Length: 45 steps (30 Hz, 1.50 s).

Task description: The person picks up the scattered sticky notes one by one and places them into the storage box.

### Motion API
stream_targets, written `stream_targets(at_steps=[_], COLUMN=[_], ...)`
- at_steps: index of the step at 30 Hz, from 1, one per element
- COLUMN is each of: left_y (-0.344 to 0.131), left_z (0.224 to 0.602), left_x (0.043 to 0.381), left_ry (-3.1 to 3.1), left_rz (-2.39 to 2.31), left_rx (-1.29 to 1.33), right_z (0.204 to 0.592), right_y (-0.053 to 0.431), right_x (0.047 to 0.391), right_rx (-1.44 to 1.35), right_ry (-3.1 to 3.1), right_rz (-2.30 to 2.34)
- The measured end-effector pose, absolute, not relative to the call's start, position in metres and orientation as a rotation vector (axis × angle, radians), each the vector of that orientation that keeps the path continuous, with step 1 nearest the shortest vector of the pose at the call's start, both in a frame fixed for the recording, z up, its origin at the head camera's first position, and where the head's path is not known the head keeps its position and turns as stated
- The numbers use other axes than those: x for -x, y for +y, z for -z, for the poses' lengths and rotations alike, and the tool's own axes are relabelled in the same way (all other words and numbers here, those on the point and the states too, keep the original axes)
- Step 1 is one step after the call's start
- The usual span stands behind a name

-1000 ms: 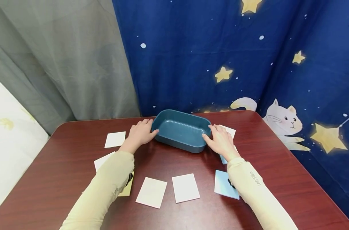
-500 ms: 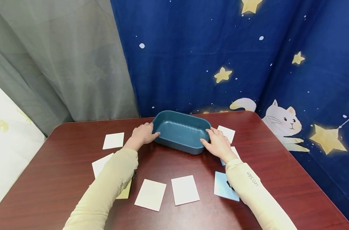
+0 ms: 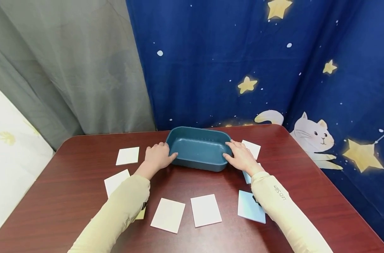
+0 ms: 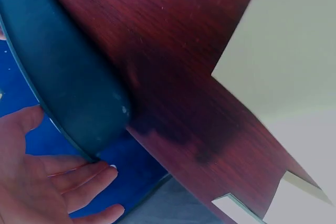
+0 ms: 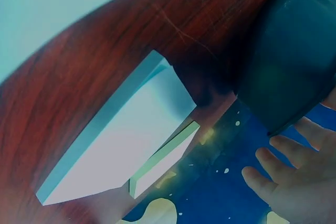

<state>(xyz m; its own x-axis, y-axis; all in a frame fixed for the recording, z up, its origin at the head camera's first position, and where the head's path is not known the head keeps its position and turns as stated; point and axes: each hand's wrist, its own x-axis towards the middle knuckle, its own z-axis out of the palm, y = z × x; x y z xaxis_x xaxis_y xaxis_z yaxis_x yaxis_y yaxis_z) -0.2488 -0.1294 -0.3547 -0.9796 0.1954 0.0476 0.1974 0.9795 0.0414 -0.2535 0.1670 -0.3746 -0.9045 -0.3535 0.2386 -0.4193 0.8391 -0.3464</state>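
A dark teal, round-cornered plastic basin point(image 3: 198, 164) sits near the far edge of the table, with nothing visible inside. My left hand point(image 3: 157, 156) holds its left end, thumb over the rim and fingers outside. At the opposite end, my right hand point(image 3: 241, 158) grips the rim in the same way. From the left wrist, the fingers point(image 4: 86, 182) reach along the outside of the basin point(image 4: 68, 66). The right wrist view has the fingertips point(image 5: 283, 148) at the rim of the basin's end.
Square paper pads lie around the basin: white ones at left point(image 3: 127, 156), a mostly hidden yellow pad point(image 3: 141, 213), a cream pad point(image 3: 168, 215), a white pad point(image 3: 206, 210) in front, and a blue pad point(image 3: 251, 207) at right. A starry curtain point(image 3: 211, 70) hangs behind the table.
Both hands have turned the basin slightly, so its long sides run more level with the far table edge. Its left end has come a little nearer. The pads stay put.
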Motion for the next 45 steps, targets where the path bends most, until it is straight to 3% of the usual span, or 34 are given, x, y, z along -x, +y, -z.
stream_targets(at_steps=[21, 45], left_y=[-0.14, -0.144], left_z=[0.352, 0.35], left_x=[0.197, 0.197], left_ry=[-3.027, -2.999], left_rz=[0.033, 0.042], left_rx=[0.428, 0.455], right_z=[0.377, 0.38], right_y=[0.166, 0.166], right_x=[0.267, 0.268], right_rx=[-0.788, -0.789], right_ry=[-2.897, -2.887], right_rz=[-0.564, -0.581])
